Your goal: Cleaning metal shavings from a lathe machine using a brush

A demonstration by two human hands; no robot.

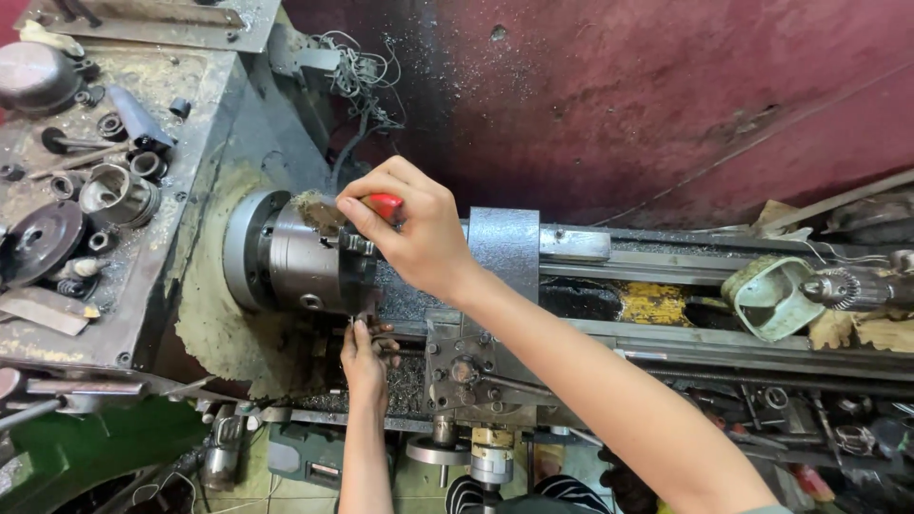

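Observation:
I look down on a metal lathe. My right hand point(411, 228) is closed around a red-handled tool point(386, 204) held right at the face of the round steel chuck point(300, 255). My left hand point(366, 357) reaches up from below. Its fingers touch the underside of the chuck's front, beside the dark carriage point(476, 366). What the left fingers pinch, if anything, is hidden. The tool's tip is covered by my right hand.
The headstock top point(143, 286) carries several loose rings, sockets and discs. A grey guard plate point(505, 252) stands behind my right wrist. The tailstock drill chuck point(838, 286) and a green-rimmed cup point(773, 297) sit at the right. A dark red wall point(619, 105) rises behind.

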